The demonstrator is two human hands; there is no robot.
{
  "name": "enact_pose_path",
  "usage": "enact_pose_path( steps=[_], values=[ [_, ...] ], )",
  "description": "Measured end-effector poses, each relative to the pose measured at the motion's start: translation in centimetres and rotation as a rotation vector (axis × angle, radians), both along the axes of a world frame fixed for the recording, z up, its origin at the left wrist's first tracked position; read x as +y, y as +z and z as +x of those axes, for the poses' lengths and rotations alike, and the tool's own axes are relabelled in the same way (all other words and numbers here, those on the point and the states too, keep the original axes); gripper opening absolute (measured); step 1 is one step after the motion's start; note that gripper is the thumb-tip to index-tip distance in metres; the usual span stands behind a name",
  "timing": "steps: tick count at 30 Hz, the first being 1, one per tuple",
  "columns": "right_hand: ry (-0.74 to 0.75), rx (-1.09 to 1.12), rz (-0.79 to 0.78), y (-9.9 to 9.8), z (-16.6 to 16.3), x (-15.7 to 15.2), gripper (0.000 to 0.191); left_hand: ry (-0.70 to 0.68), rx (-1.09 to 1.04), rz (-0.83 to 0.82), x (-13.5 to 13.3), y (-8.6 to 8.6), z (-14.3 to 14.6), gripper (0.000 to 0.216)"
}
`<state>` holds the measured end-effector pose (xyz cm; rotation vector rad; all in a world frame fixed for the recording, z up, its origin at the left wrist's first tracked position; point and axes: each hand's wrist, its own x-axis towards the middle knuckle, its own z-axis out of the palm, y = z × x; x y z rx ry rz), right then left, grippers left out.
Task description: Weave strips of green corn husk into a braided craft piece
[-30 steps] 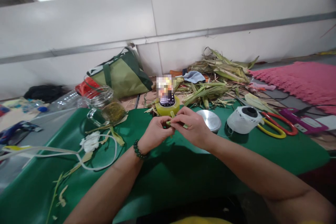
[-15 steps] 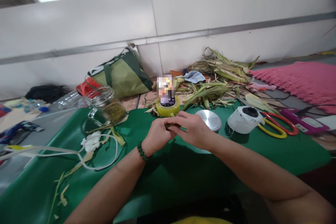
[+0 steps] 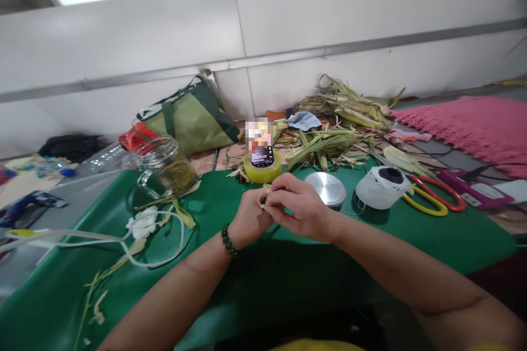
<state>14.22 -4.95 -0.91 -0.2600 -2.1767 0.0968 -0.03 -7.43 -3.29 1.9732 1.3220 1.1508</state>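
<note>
My left hand point(image 3: 247, 218) and my right hand point(image 3: 300, 205) meet over the green cloth point(image 3: 263, 274), fingers pinched together on a small green strip of corn husk point(image 3: 265, 201). Most of the strip is hidden between the fingers. A dark bead bracelet point(image 3: 228, 238) sits on my left wrist. Just beyond the hands a phone point(image 3: 261, 148) stands in a yellow tape roll point(image 3: 263, 173).
A glass jar point(image 3: 164, 167) lies left of the hands, with a white husk flower point(image 3: 142, 225) and white cord nearby. To the right are a metal lid point(image 3: 328, 188), a white spool point(image 3: 382, 186) and red-and-yellow scissors point(image 3: 432, 200). Corn husks point(image 3: 333, 120), a green bag point(image 3: 189, 118) and pink fabric point(image 3: 473, 126) lie behind.
Both hands have stayed together, shifting slightly as the fingers work the strip; less of the strip shows now. Nothing else on the table moved.
</note>
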Motion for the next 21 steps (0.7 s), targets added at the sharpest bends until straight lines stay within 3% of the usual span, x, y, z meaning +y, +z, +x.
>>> enact_pose_path(
  steps=[4,9,11,15,17,21],
  values=[
    [-0.062,-0.035,0.060,-0.3,-0.2,0.5,0.021,-0.047,-0.167,-0.056,0.2,0.1,0.4,0.021],
    [0.024,-0.016,-0.042,-1.1,0.1,1.6,0.016,-0.016,-0.234,-0.192,0.3,0.3,0.4,0.013],
    [0.049,0.000,-0.148,-1.0,0.3,1.9,0.015,0.002,-0.197,-0.239,0.2,0.5,0.3,0.012],
    [0.049,0.083,-0.512,-0.5,0.7,1.8,0.005,-0.002,-0.183,-0.271,-0.1,1.2,0.3,0.011],
    [-0.009,0.111,-0.655,-0.4,0.7,1.7,0.015,-0.014,-0.193,-0.257,-0.1,1.4,0.4,0.013],
    [-0.071,0.038,-0.720,-0.5,0.7,1.8,0.012,-0.060,-0.200,-0.235,-0.1,1.7,0.5,0.015]
  ],
)
